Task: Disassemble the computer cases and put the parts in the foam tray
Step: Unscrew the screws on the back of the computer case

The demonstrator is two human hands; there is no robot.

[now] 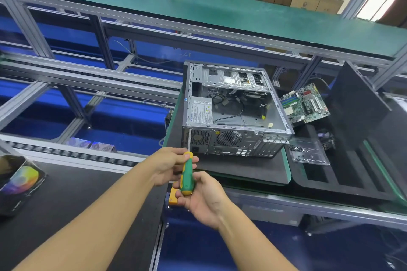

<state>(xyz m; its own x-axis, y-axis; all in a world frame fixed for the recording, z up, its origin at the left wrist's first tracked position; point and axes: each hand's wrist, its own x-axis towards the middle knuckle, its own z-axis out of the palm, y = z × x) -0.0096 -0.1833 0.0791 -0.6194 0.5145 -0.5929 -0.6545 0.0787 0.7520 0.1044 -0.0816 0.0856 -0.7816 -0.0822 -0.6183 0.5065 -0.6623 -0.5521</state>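
Observation:
An open grey computer case [275,116] lies on its side on a black mat, its rear panel facing me. The power supply [200,111] sits inside at its near left corner, with loose cables beside it. A green and yellow screwdriver [187,174] points its shaft up to the rear panel's top left corner. My left hand [169,164] pinches the upper end of its handle. My right hand [202,193] grips the butt of the handle from below. A motherboard [305,103] lies at the far end of the black foam tray [343,182] on the right.
A clear plastic dish [308,153] with several screws sits on the foam tray next to the case. A heatsink fan [327,138] lies in the tray behind it. A roller conveyor [77,156] runs at the left. A boxed item [19,182] lies at the near left.

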